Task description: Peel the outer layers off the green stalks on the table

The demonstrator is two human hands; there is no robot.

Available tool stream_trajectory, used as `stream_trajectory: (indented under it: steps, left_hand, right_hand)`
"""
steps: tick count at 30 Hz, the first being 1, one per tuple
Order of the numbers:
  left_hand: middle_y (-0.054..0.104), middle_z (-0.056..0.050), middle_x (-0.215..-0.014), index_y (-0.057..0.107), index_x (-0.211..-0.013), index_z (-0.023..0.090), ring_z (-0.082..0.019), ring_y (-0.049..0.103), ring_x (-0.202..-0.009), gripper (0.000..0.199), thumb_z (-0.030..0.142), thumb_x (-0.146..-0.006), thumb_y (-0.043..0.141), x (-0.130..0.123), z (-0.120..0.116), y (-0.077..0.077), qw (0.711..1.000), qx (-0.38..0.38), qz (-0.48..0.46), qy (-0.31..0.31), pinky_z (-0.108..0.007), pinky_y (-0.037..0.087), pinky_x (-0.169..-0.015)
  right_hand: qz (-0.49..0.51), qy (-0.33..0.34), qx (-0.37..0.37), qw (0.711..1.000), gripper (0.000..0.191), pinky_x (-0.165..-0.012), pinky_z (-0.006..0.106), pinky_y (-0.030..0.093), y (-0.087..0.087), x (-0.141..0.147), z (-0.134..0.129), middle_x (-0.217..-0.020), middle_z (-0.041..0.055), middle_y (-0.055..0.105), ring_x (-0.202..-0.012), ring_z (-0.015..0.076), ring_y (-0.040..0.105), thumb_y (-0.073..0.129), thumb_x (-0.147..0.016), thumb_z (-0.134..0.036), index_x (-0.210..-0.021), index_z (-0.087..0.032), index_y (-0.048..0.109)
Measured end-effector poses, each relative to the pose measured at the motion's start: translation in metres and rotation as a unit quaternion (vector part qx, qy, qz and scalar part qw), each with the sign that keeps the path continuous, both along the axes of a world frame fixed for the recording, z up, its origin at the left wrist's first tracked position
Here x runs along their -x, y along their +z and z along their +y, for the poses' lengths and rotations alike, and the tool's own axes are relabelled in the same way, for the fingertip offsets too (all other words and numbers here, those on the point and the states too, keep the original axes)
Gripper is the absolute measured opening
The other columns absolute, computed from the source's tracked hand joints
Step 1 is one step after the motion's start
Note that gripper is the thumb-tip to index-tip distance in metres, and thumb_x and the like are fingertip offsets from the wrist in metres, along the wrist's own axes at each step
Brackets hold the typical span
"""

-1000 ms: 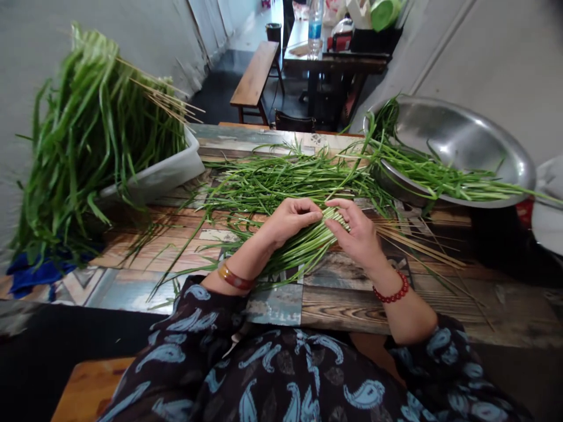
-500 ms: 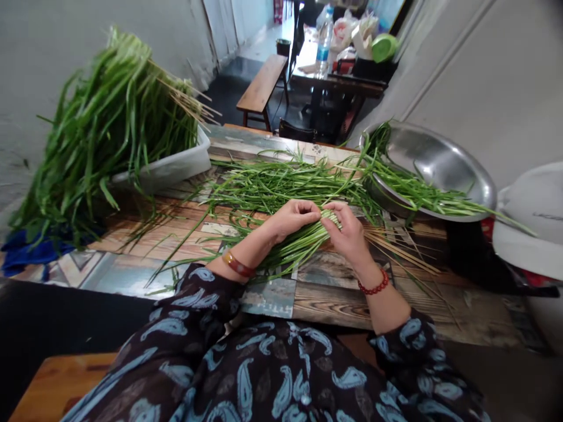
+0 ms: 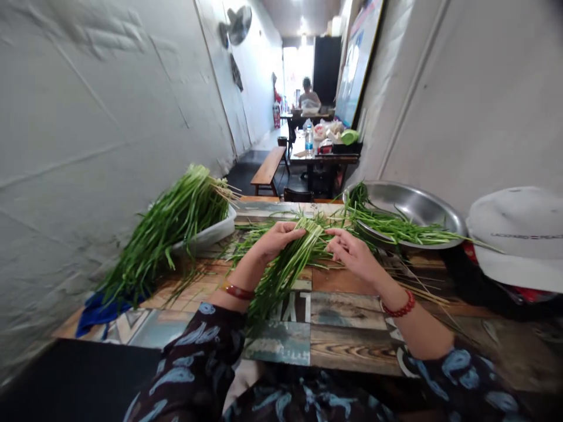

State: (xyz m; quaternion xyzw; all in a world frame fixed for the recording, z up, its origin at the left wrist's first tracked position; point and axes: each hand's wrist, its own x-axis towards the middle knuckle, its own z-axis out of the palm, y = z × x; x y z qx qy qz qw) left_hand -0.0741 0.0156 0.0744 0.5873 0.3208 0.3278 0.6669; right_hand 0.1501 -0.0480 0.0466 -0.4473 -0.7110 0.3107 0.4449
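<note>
Right of the white tub [image 3: 217,231], hold the garlic chive bunch [image 3: 285,271] snugly but gently in the left hand [image 3: 278,239], clamped just below its pale ends [image 3: 311,225] over the worktop [image 3: 352,343], and ideally level those ends lightly using the right hand [image 3: 352,253], unclenched just beside them, clear of the steel basin [image 3: 424,205].

Passable low over the bare tabletop [image 3: 347,316] at near centre and right, as far as the thin sticks [image 3: 428,291] on the right. Blocked at left by heaped greens [image 3: 171,234] overhanging the white tub [image 3: 211,234], at far right by the steel basin [image 3: 422,205], at right by the white cap [image 3: 521,220]. Tight between the bundle [image 3: 288,264] in the left hand [image 3: 279,239] and the right hand [image 3: 352,253], hemmed by loose greens [image 3: 250,239] beyond.
</note>
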Motion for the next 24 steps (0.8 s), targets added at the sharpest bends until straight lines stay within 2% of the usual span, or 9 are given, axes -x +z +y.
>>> stream_trajectory:
  steps: [2,4,7,9,11,18,24]
  left_hand:
    - [0.070,-0.003,-0.068,0.072,-0.078,0.011,-0.010,0.059,-0.056,0.041,0.049,-0.067,0.084,0.004,-0.001,0.014,0.999,-0.021,-0.020,0.038,-0.020,0.045,-0.056]
    - [0.070,-0.002,-0.067,0.071,-0.074,0.011,-0.009,0.058,-0.055,0.040,0.048,-0.067,0.085,0.005,-0.005,0.027,0.997,-0.052,-0.035,0.053,-0.020,0.045,-0.057]
    - [0.074,-0.007,-0.077,0.075,-0.083,0.010,-0.014,0.066,-0.069,0.041,0.046,-0.067,0.085,0.005,-0.015,0.044,0.994,-0.096,-0.044,0.008,-0.023,0.050,-0.067]
    - [0.077,-0.011,-0.085,0.077,-0.095,0.010,-0.020,0.070,-0.079,0.045,0.047,-0.070,0.083,0.004,-0.020,0.051,0.993,-0.108,-0.043,-0.032,-0.027,0.053,-0.075]
    - [0.077,-0.014,-0.089,0.077,-0.099,0.010,-0.022,0.071,-0.080,0.047,0.049,-0.074,0.080,0.005,-0.023,0.057,0.992,-0.106,-0.046,-0.044,-0.030,0.054,-0.078]
    - [0.077,-0.016,-0.090,0.078,-0.102,0.009,-0.022,0.072,-0.075,0.052,0.053,-0.075,0.078,0.009,-0.030,0.067,0.993,-0.099,-0.050,-0.033,-0.032,0.055,-0.073]
    - [0.077,-0.016,-0.089,0.078,-0.103,0.010,-0.022,0.072,-0.074,0.052,0.053,-0.074,0.078,0.009,-0.035,0.060,0.995,-0.078,-0.059,-0.034,-0.031,0.055,-0.071]
  right_hand:
    - [-0.045,-0.016,-0.033,0.998,0.028,-0.058,0.027,0.050,0.014,-0.001,0.001,-0.074,-0.0007,0.065,-0.055,0.0128,0.061,0.050,-0.095,-0.036,-0.113,-0.019,0.062]
    - [-0.080,-0.053,-0.096,0.991,0.022,-0.060,0.029,0.050,0.030,0.002,0.001,-0.070,0.0003,0.067,-0.058,0.0153,0.063,0.054,-0.093,-0.033,-0.101,-0.019,0.069]
    - [-0.103,-0.087,-0.184,0.974,0.018,-0.072,0.033,0.052,0.051,0.007,0.000,-0.083,0.0049,0.075,-0.077,0.0205,0.070,0.057,-0.092,-0.029,-0.090,-0.020,0.073]
    - [-0.113,-0.087,-0.210,0.967,0.019,-0.076,0.035,0.051,0.062,0.010,-0.002,-0.092,0.0059,0.077,-0.084,0.0220,0.071,0.057,-0.093,-0.028,-0.090,-0.021,0.074]
    - [-0.125,-0.083,-0.224,0.963,0.019,-0.076,0.034,0.051,0.071,0.012,-0.004,-0.094,0.0055,0.077,-0.085,0.0219,0.071,0.056,-0.094,-0.027,-0.091,-0.021,0.074]
    - [-0.182,-0.075,-0.262,0.945,0.021,-0.069,0.031,0.046,0.088,0.015,-0.008,-0.084,0.0045,0.075,-0.075,0.0192,0.067,0.053,-0.096,-0.024,-0.089,-0.020,0.072]
    - [-0.170,-0.049,-0.254,0.951,0.022,-0.072,0.032,0.047,0.085,0.018,-0.007,-0.083,0.0042,0.074,-0.076,0.0190,0.067,0.052,-0.096,-0.024,-0.088,-0.020,0.072]
